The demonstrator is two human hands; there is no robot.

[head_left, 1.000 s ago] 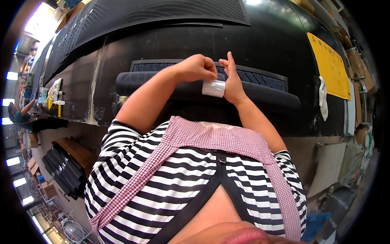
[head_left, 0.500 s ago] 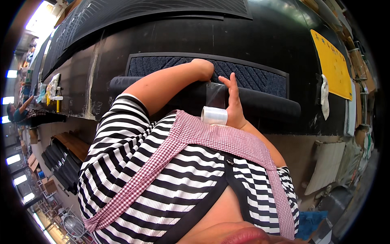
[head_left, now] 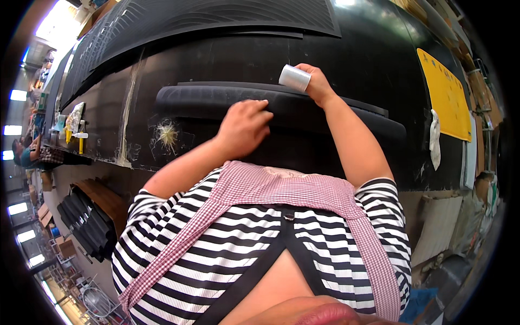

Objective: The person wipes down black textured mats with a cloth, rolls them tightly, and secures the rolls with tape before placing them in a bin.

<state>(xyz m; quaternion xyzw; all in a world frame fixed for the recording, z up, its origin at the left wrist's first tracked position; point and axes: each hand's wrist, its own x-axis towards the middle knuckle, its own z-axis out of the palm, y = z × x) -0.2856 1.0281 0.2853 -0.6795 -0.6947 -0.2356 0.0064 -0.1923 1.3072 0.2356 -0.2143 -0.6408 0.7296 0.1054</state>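
A black mat (head_left: 189, 101), rolled into a long bundle, lies across the black table in front of me. A flat strip of its dark edge (head_left: 374, 108) shows behind the roll at the right. My left hand (head_left: 246, 123) rests at the roll's near side around its middle, fingers loosely bent and apart, with nothing seen in them. Above the mat's far side, my right hand (head_left: 315, 85) is closed on a small roll of clear film (head_left: 295, 78), held tilted. Any film strip running from it to the mat cannot be made out.
Large black ridged mats (head_left: 216, 21) are stacked at the far left. A yellow sheet (head_left: 444, 95) and a white cloth (head_left: 435, 141) lie at the right. A bundle of pale strands (head_left: 168, 135) sits left of my forearm. Another person (head_left: 32, 154) stands far left by bottles.
The film roll has gone from near my chest to beyond the mat, in my right hand. My left hand has drawn back toward me. The mat's blue ribbed face is now out of sight.
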